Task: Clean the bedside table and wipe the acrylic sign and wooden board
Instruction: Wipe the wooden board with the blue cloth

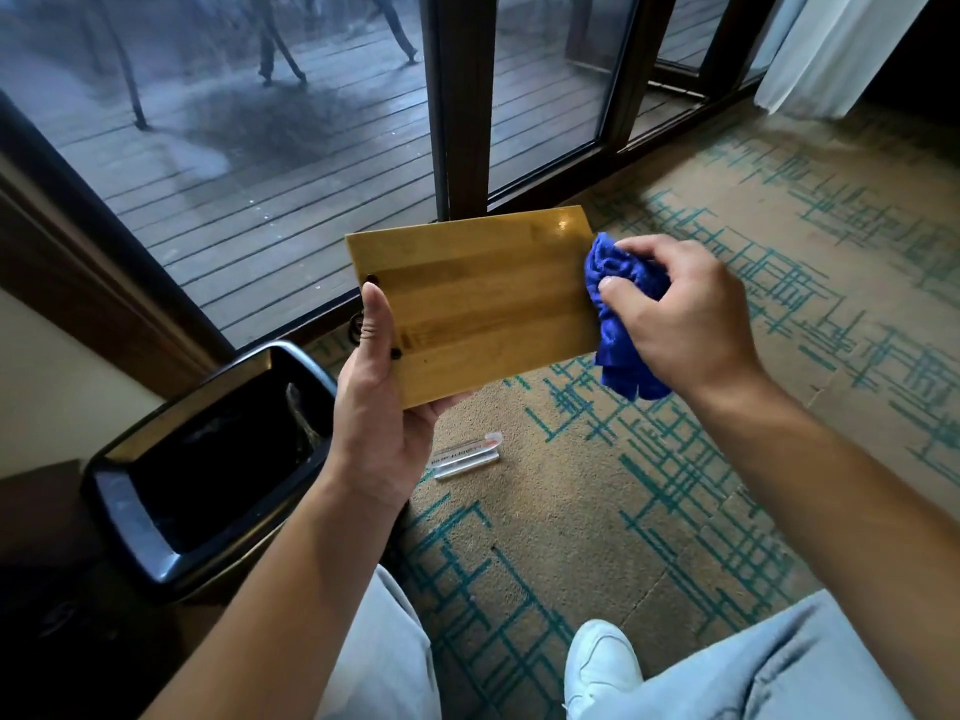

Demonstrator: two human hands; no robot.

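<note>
The wooden board [478,298] is held in the air above the carpet, between the two hands, in front of the glass door. It is rectangular, with its long axis running left to right across the view, the right end tilted slightly upward and away. Its glossy banded face is turned up toward the camera. Two small dark holes sit near its left short edge, with what appears to be a dark cord looped there, though the thumb partly hides it.

The left hand [382,407] has its grip closed on the board's left end, thumb laid flat on the top face and fingers beneath. The right hand [685,314] is clenched around a bunched blue cloth [621,314], which touches the board's right short edge; a tail of cloth hangs below the hand.

The acrylic sign [467,454] lies on the patterned carpet [701,511] below the board, apart from both hands; its printing is too small to read. A black waste bin [135,517] stands to the left of the sign, beside the wall. The person's pale trousers [769,667] and one white shoe [602,662] show along the lower edge. The glass door [249,163] gives onto wet outdoor decking.
</note>
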